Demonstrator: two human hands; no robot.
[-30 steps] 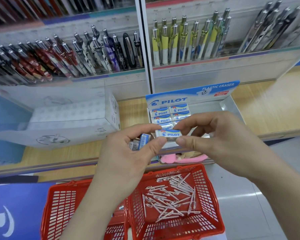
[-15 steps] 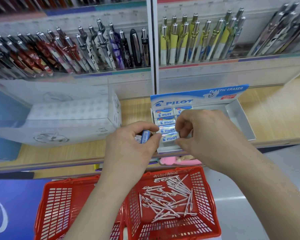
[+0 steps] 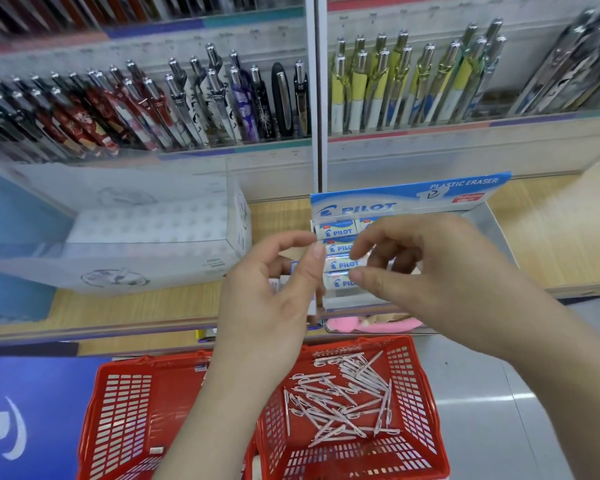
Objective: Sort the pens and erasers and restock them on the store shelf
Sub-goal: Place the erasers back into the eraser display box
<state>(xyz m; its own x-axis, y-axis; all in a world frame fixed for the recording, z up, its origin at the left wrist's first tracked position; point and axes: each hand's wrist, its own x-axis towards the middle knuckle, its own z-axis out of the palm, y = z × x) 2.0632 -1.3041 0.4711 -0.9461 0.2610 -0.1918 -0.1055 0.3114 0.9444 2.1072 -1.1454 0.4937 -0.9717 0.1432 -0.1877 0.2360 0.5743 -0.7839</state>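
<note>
Erasers are being set into the Pilot display box [image 3: 492, 233] on the wooden shelf [image 3: 551, 237].

A column of Pilot erasers [image 3: 340, 249] is seen lying flat in the box's left side. The right hand [image 3: 430, 271] is held over it with fingers loosely curved and spread; its thumb tip is laid against the end of the nearest eraser [image 3: 336, 281], but a grip cannot be told. A few loose erasers [image 3: 293, 266] are held in the curled left hand [image 3: 267, 299], just left of the box. Below, pale pens [image 3: 343, 403] are heaped in a red basket [image 3: 426, 393].
</note>
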